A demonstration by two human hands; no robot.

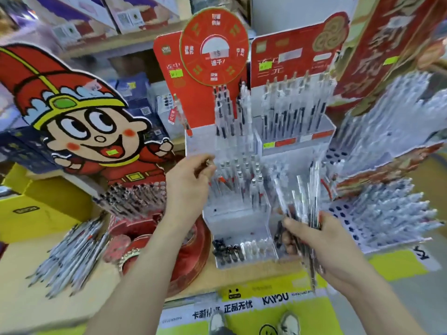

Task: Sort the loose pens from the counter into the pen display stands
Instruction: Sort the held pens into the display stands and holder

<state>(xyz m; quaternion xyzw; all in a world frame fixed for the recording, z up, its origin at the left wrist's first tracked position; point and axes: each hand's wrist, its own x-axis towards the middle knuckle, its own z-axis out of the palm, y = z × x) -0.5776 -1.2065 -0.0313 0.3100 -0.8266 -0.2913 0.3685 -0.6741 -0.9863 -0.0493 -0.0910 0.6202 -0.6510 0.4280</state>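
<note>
Two hands with pens at the white tiered stand (pixel 238 221)

The right hand (pixel 324 243), near and to the right of the stand, has fingers and thumb clamped round a bundle of pens (pixel 303 201); they fan up and away from the fist, lower ends sticking out below the palm. The left hand (pixel 189 182) is at the stand's left edge, fingers curled together on a blurred single pen (pixel 209 162) whose end pokes just past the fingertips. Loose pens (pixel 70 252) lie heaped on the counter (pixel 29 298), well left of both hands, below a cartoon cutout (pixel 79 122)
</note>
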